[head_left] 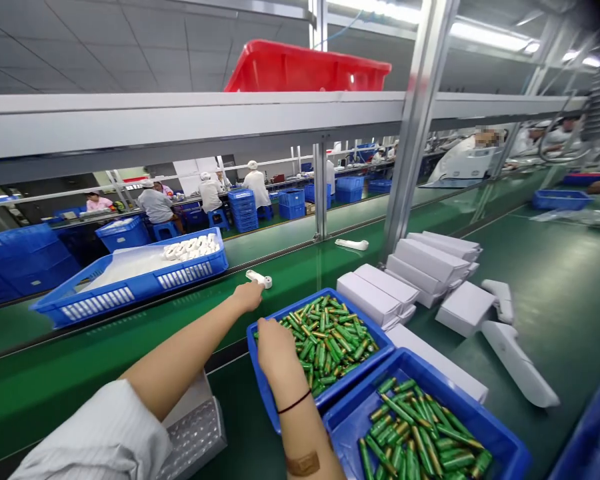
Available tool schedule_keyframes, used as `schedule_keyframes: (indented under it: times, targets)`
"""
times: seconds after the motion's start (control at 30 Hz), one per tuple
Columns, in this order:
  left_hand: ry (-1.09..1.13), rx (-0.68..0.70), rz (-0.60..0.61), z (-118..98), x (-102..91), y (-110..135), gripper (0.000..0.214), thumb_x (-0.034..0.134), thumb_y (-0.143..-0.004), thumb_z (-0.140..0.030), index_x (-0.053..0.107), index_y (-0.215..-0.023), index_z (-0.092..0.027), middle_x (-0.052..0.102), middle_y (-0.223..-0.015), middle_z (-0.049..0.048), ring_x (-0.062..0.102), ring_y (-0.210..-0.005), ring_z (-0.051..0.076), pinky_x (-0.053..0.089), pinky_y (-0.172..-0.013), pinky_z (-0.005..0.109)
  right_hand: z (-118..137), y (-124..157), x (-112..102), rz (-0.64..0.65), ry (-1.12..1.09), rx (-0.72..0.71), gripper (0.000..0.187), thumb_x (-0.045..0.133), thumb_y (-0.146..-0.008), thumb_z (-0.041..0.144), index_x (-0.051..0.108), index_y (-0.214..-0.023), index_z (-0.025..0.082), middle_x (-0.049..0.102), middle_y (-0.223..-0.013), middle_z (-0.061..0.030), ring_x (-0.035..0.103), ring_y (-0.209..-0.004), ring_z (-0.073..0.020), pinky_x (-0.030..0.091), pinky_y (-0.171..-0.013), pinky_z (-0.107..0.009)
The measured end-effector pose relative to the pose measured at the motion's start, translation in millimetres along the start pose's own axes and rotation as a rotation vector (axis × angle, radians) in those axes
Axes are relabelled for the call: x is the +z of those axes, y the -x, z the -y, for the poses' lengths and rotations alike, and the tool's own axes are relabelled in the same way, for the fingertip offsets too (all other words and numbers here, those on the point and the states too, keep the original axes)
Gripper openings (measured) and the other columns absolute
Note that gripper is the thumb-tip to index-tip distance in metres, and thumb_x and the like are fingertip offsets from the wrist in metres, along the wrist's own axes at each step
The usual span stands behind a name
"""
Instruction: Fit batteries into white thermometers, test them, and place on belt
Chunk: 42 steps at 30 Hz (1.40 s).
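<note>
My left hand (249,297) reaches over the green conveyor belt, its fingers closed on the near end of a small white handheld device (258,278). Close by, my right hand (276,343) is curled at the left corner of a blue tray (263,387). Its fingertips are hidden, so what it holds or touches does not show. Many green and gold batteries (325,337) fill that tray. A second blue tray (340,427) with more batteries (420,433) stands in front of it, to the right. Another white device (351,245) lies farther along the belt.
White boxes (430,260) are stacked behind the trays, with two larger white casings (517,363) to their right. A blue basket (145,287) of white parts is at the left. A metal post (417,127) and an overhead shelf (190,123) stand ahead. Co-workers sit beyond.
</note>
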State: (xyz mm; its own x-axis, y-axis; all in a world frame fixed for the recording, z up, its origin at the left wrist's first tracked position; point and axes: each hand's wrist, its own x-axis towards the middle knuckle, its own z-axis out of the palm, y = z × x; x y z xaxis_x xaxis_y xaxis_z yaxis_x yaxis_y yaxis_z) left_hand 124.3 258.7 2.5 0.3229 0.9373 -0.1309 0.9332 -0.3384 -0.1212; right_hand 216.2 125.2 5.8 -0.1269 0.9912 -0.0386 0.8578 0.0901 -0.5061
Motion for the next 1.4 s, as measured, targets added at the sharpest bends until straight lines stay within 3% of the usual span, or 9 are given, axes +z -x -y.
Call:
schedule_keyframes:
  times: [0.3, 0.47, 0.63, 0.8, 0.97, 1.1, 1.2, 1.3, 1.4]
  targets:
    - [0.077, -0.148, 0.02, -2, 28.0, -58, 0.039, 0.057, -0.089, -0.031, 0.051, -0.125, -0.016, 0.053, -0.126, 0.0109, 0.057, -0.106, 0.024, 0.051, -0.087, 0.045, 5, -10, 11, 0.03, -0.038, 0.097, 0.036, 0.037, -0.088, 0.002, 0.064, -0.111, 0.008, 0.067, -0.109, -0.0218, 0.066, -0.102, -0.0284, 0.046, -0.086, -0.043]
    - [0.133, -0.22, 0.061, 18, 34.9, -58, 0.034, 0.057, -0.089, -0.031, 0.054, -0.119, -0.015, 0.057, -0.119, 0.0099, 0.059, -0.101, 0.022, 0.052, -0.084, 0.043, 7, -13, 12, 0.023, -0.073, 0.133, 0.038, 0.034, -0.088, 0.0, 0.065, -0.108, 0.009, 0.069, -0.106, -0.0199, 0.066, -0.102, -0.0261, 0.043, -0.089, -0.043]
    - [0.245, -0.255, 0.051, 45, 19.4, -33, 0.031, 0.057, -0.089, -0.031, 0.056, -0.115, -0.015, 0.059, -0.114, 0.0088, 0.06, -0.097, 0.021, 0.053, -0.081, 0.041, 10, -2, -2, 0.005, -0.106, 0.109, 0.036, 0.037, -0.084, -0.004, 0.067, -0.101, 0.008, 0.072, -0.097, -0.0201, 0.067, -0.098, -0.0291, 0.032, -0.097, -0.048]
    - [0.449, -0.238, -0.194, 68, -15.2, 20, 0.028, 0.057, -0.088, -0.031, 0.057, -0.109, -0.013, 0.062, -0.102, 0.0071, 0.061, -0.089, 0.019, 0.051, -0.08, 0.039, -1, 15, -27, -0.077, -0.264, -0.003, 0.037, 0.04, -0.082, -0.003, 0.062, -0.108, 0.012, 0.069, -0.1, -0.0179, 0.062, -0.101, -0.0287, 0.038, -0.088, -0.041]
    - [0.687, -0.182, -0.575, 75, -43.6, 119, 0.036, 0.044, -0.088, -0.033, 0.046, -0.12, -0.017, 0.062, -0.103, 0.0055, 0.06, -0.09, 0.02, 0.048, -0.08, 0.031, 0, 13, -36, -0.073, -0.619, -0.16, 0.039, 0.038, -0.086, 0.007, 0.047, -0.124, 0.013, 0.062, -0.087, -0.007, 0.061, -0.075, -0.0167, 0.046, -0.072, -0.029]
    - [1.095, -0.168, -0.976, 66, -42.5, 212, 0.041, 0.048, -0.087, -0.042, 0.049, -0.123, -0.021, 0.059, -0.112, 0.0055, 0.056, -0.099, 0.021, 0.045, -0.084, 0.028, 18, 17, -34, 0.041, -1.008, -0.29, 0.042, 0.037, -0.092, 0.024, 0.034, -0.133, 0.016, 0.055, -0.078, 0.0001, 0.055, -0.063, -0.0113, 0.047, -0.068, -0.026]
    - [1.513, -0.236, -1.172, 57, -32.2, 263, 0.039, 0.056, -0.084, -0.041, 0.055, -0.119, -0.025, 0.062, -0.101, 0.004, 0.057, -0.093, 0.019, 0.047, -0.077, 0.025, 35, 25, -29, 0.219, -1.486, -0.34, 0.044, 0.055, -0.085, 0.031, 0.042, -0.126, 0.019, 0.054, -0.078, 0.0015, 0.049, -0.058, -0.0085, 0.044, -0.062, -0.023]
    - [1.851, -0.313, -1.291, 55, -26.1, 288, 0.035, 0.058, -0.084, -0.036, 0.057, -0.117, -0.026, 0.059, -0.086, 0.002, 0.055, -0.074, 0.014, 0.05, -0.063, 0.022, 51, 37, -26, 0.343, -1.605, -0.346, 0.039, 0.065, -0.081, 0.031, 0.05, -0.116, 0.021, 0.055, -0.078, 0.0014, 0.047, -0.056, -0.0072, 0.04, -0.056, -0.021]
    - [2.124, -0.246, -1.306, 62, -28.3, 298, 0.027, 0.054, -0.085, -0.029, 0.059, -0.11, -0.021, 0.054, -0.078, 0.0017, 0.051, -0.063, 0.01, 0.049, -0.056, 0.019, 69, 53, -24, 0.442, -1.529, -0.366, 0.037, 0.064, -0.083, 0.03, 0.051, -0.117, 0.023, 0.055, -0.08, 0.0004, 0.048, -0.057, -0.0085, 0.038, -0.053, -0.022]
